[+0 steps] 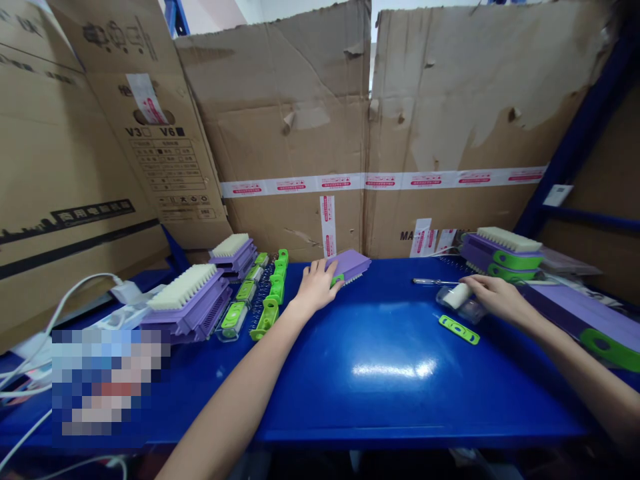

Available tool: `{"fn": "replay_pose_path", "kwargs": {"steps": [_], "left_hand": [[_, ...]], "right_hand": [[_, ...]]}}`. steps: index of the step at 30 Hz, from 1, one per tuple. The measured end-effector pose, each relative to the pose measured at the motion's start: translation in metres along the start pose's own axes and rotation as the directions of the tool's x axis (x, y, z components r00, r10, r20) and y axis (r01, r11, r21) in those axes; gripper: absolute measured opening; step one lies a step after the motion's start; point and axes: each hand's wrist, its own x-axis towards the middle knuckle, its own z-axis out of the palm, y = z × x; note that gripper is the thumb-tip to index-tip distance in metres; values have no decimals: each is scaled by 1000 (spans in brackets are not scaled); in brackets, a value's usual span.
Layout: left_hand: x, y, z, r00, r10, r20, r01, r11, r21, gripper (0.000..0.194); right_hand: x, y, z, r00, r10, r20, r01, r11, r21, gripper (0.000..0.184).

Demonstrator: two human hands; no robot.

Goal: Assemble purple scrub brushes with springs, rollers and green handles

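Observation:
My left hand (318, 285) is closed around the near end of a purple brush (351, 263), which has pale bristles facing down and a green part by my fingers. On the right, my right hand (493, 295) pinches a small white piece (457, 296) with a rounded end. Clear plastic parts (473, 311) lie under and beside that hand. Just behind the white piece is a screwdriver (431, 282) with a clear handle. A flat green plate (459, 329) with slots rests on the blue table (390, 393) in front of the right hand.
Stacked purple brush parts (187, 303) with pale bristles stand at left, beside rows of green-topped clear pieces (235, 319), springs and green brackets (270, 317). More purple and green brushes (505, 252) are piled at right. Cardboard (295, 120) walls the back; white cables (55, 313) lie far left.

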Motion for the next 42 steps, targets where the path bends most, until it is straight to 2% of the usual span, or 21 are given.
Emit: {"fn": "replay_pose_path", "kwargs": {"steps": [3, 6, 8, 11, 14, 19, 23, 25, 27, 29, 31, 34, 36, 38, 40, 42], "left_hand": [[0, 1, 0, 1000, -4, 3, 4, 1000, 2, 53], [-1, 1, -1, 1000, -4, -2, 4, 1000, 4, 52], [0, 1, -1, 1000, -5, -5, 5, 1000, 7, 52], [0, 1, 0, 1000, -5, -7, 5, 1000, 8, 53], [0, 0, 0, 1000, -3, -7, 3, 1000, 4, 52], [-1, -5, 1, 998, -6, -59, 8, 999, 41, 44], [-1, -7, -1, 994, -54, -98, 63, 994, 92, 42], [0, -5, -2, 994, -55, -92, 65, 992, 111, 40], [1, -2, -2, 996, -35, -82, 45, 991, 126, 35], [3, 0, -1, 997, -9, -72, 16, 994, 104, 30], [3, 1, 2, 997, 33, -68, -30, 999, 42, 30], [1, 4, 6, 986, 142, -82, -148, 987, -69, 39], [-1, 9, 4, 972, 200, -123, -212, 973, -95, 47], [-4, 16, -1, 952, 238, -192, -256, 964, -72, 56], [-5, 24, -6, 921, 314, -230, -329, 944, -33, 57], [-6, 30, -8, 891, 426, -154, -432, 902, -6, 40]], "right_hand": [[0, -6, -3, 998, -10, 59, 10, 1000, 1, 46], [8, -13, -9, 998, -16, -59, 5, 984, -180, 45], [19, -16, -12, 995, -37, -98, 6, 953, -303, 45], [39, -14, -11, 994, -104, -20, 83, 882, -464, 47], [53, -8, -4, 993, -103, 58, 118, 818, -563, 48], [54, 0, 5, 996, -91, -14, 64, 792, -607, 50], [47, 0, 4, 999, -7, -33, -13, 831, -557, 48], [42, -4, 2, 996, 1, -93, -50, 847, -530, 48], [36, -12, -1, 980, -43, -193, -59, 868, -493, 48], [30, -24, -2, 950, -146, -276, 12, 901, -435, 48], [24, -39, -1, 904, -268, -333, 143, 924, -354, 47], [14, -63, 8, 835, -355, -421, 298, 934, -198, 44], [4, -79, 19, 844, -366, -392, 380, 924, -44, 41], [-9, -94, 34, 862, -413, -295, 460, 880, 114, 39], [-24, -105, 48, 823, -549, -148, 568, 800, 191, 39], [-39, -111, 59, 771, -635, -54, 632, 752, 187, 40]]}}
